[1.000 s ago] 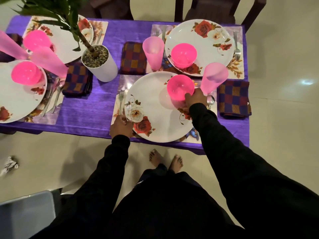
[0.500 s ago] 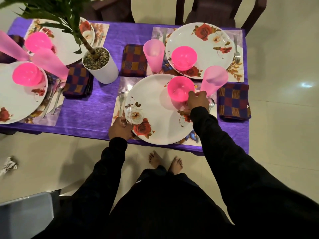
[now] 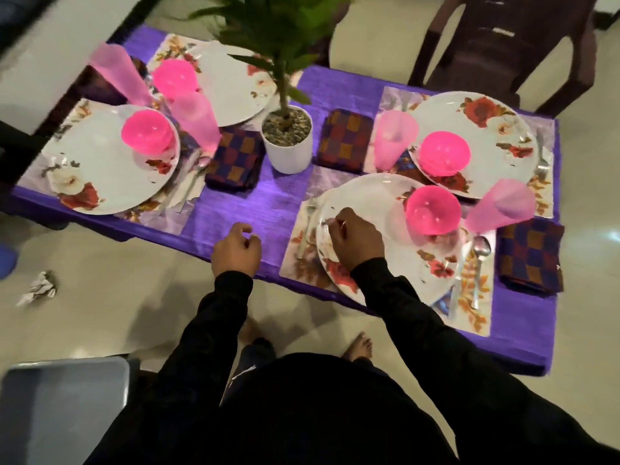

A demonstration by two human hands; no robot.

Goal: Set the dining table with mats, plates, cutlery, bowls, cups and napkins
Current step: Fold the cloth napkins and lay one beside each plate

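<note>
Hands are finishing the nearest setting: right hand (image 3: 355, 241) is hovering loosely curled over the plate (image 3: 379, 209), grasping nothing I can make out; left hand (image 3: 236, 248) is hanging slack just beside the mat (image 3: 302, 263). Next move probably calls for straightening the fork (image 3: 307, 226) between them.

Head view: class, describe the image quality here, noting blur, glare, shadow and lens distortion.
Head view: motion blur smears the whole frame, worst on the plant leaves and the far-left cup; a glare patch shines on the purple tablecloth; soft shadows of the person fall on the floor; wide-angle distortion bends the table's edges; both hands, the left hand and right hand, look soft.
</note>
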